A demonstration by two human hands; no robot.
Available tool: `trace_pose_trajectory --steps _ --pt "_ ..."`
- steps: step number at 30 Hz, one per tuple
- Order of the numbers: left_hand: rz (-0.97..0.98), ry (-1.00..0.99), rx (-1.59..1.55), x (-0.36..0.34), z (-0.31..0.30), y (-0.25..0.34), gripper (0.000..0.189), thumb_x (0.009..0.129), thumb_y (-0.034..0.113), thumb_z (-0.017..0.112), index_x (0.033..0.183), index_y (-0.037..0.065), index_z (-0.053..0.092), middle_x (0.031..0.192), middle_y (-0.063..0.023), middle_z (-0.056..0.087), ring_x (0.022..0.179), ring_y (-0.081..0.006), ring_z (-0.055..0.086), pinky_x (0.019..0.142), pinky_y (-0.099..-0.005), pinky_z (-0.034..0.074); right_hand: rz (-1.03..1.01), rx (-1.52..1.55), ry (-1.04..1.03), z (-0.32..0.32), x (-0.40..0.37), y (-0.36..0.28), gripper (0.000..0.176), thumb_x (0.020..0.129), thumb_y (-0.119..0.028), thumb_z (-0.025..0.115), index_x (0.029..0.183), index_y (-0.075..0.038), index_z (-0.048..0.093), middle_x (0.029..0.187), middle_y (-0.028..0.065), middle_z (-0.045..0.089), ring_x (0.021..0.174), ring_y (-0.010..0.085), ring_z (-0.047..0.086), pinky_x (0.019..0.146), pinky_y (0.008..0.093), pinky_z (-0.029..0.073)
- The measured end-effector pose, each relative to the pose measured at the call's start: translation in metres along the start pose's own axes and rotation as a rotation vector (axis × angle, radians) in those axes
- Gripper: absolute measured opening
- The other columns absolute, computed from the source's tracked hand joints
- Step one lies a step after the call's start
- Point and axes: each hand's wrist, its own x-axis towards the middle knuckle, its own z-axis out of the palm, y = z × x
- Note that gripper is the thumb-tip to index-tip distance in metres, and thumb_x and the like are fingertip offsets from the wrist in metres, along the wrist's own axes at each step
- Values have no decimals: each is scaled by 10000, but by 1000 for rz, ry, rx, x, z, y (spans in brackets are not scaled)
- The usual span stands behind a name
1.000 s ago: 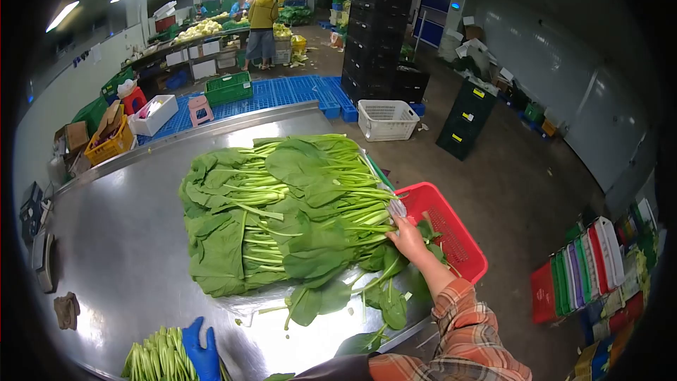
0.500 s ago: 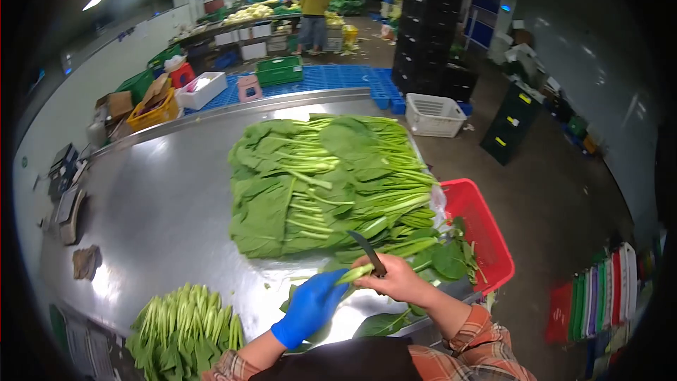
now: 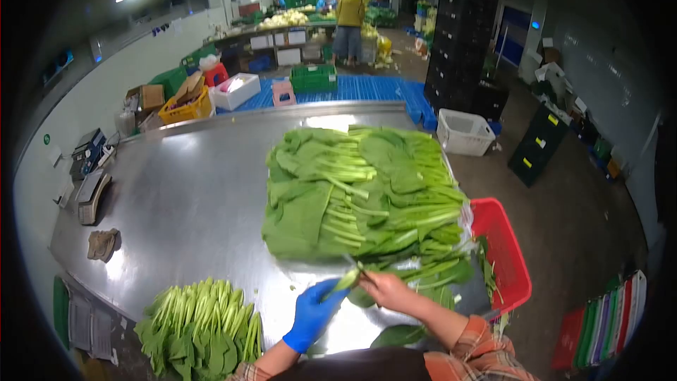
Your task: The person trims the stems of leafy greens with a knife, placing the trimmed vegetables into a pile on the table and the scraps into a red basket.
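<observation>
My left hand (image 3: 315, 315), in a blue glove, is closed round a leafy green stalk (image 3: 347, 280) with its pale end pointing up and right. Bare, my right hand (image 3: 388, 291) grips a small knife (image 3: 351, 261) close beside that stalk; only part of its blade shows, and its handle is mostly hidden. Just beyond both hands lies a large stack of leafy greens (image 3: 303, 222) on the metal table (image 3: 190, 190). At the near left edge sits a pile of greens (image 3: 204, 324) with stalk ends facing away from me. Loose leaves (image 3: 398, 336) lie under my right forearm.
A red basket (image 3: 520, 268) holding leaf scraps stands off the table's right side. A weighing scale (image 3: 92, 194) and a crumpled brown cloth (image 3: 104, 243) are at the left. Beyond the far edge are a white crate (image 3: 465, 134), stacked black crates (image 3: 458, 49) and a person (image 3: 349, 21).
The view has swung, so the scene sits further right and mostly lower. The knife's dark blade stood up clearly before; now it looks shorter and paler. Both hands keep their hold.
</observation>
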Motion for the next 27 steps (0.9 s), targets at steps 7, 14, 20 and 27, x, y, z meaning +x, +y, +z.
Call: trace_pose_trajectory --steps 7,14,20,27 --pt "180 151 -156 9 -26 6 192 821 -8 641 988 41 559 916 -18 605 840 -75 569 748 -218 467 -2 -293 151 -16 23 46 323 840 -300 613 941 6 635 861 224 615 796 372 610 711 420 490" --pt "61 196 -121 -4 -35 -6 204 801 45 681 1002 24 653 692 51 531 606 -30 472 564 -188 391 92 -587 580 -83 165 64 152 825 -142 595 916 -20 587 990 185 525 756 407 588 677 488 485" --pt "98 363 239 0 -57 -47 143 835 62 649 970 51 606 791 -9 594 709 -122 556 653 -269 469 -114 -491 595 -88 174 59 313 768 -182 696 993 -38 530 985 157 542 807 384 584 685 463 477" --pt "703 257 836 -5 -32 22 528 724 171 710 1232 100 582 1173 -127 598 945 -299 565 830 -399 446 -218 -120 298 -57 55 -32 329 777 -154 727 1020 -12 555 801 102 579 582 197 549 551 304 452"
